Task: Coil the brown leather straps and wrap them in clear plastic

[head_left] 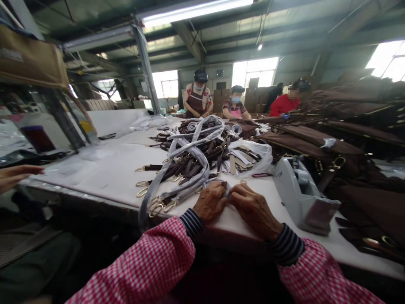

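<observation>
Near the table's front edge, my left hand [211,202] and my right hand [253,207] meet with their fingers curled inward. Between the fingertips shows part of a coiled, plastic-wrapped strap [227,188], mostly covered by the hands. Just beyond lies a heap of dark brown straps [190,164] with gold metal clasps. Over that heap loops a long strap in grey-clear plastic wrap [190,147], one end drooping past the table edge. Behind my right hand, a clear plastic bag [264,154] lies by pale strips.
A grey tape dispenser [292,194] stands right of my right hand. Brown bags [319,141] with gold hardware pile up along the right. A co-worker's hand [22,171] reaches in at the left edge. Several people work across the white table [107,169]. A metal post [147,67] rises behind.
</observation>
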A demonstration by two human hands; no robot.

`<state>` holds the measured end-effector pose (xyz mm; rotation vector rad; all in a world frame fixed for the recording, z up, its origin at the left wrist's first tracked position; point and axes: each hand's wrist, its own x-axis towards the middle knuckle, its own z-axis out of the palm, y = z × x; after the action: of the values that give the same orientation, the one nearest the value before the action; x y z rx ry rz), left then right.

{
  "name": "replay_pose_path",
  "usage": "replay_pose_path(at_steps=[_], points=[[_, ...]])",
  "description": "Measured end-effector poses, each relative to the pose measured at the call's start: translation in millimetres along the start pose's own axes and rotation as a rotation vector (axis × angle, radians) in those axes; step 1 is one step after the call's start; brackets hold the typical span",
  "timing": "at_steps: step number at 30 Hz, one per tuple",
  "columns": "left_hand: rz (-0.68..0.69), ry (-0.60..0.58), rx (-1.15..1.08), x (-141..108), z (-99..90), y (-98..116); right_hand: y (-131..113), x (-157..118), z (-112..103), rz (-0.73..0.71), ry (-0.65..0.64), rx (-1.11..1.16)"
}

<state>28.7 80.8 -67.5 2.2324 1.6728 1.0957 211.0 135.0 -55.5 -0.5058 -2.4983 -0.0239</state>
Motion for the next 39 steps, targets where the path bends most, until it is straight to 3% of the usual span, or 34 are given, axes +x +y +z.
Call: replay_pose_path(at_steps=[4, 9, 15, 19, 23, 28, 33, 36, 39], points=[[0.016, -0.005, -0.040, -1, -4.5, 0, 4, 7, -5, -0.057, -0.088, 0.039], [-0.029, 0.041, -0.123, -2, -6.9, 3, 6, 23, -18, 0.000, -0.201, 0.111], [-0.075, 0.123, -0.315, -4, -10.5, 7, 29, 49, -16, 0.236, -0.332, 0.588], [-0.110, 0.159, -0.417, -4, -9.0, 6, 41, 58, -8, 0.330, -0.318, 0.631], [-0.076, 0.153, -0.406, -5, -5.5, 4, 40, 59, -8, 0.306, -0.328, 0.704], [-0.108, 0.232, -0.181, -5, -6.0, 4, 37, 59, -5, 0.272, -0.345, 0.752], [-0.060, -0.019, 0.269, -5, -12.9, 6, 31, 55, -7, 0.264, -0.281, 0.698], [-0.012, -0.057, 0.333, -7, -18.8, 6, 23, 55, -19, 0.241, -0.301, 0.675], [0.024, -0.093, 0.340, -10, -32.5, 14, 14, 60, -39, 0.202, -0.408, 0.698]])
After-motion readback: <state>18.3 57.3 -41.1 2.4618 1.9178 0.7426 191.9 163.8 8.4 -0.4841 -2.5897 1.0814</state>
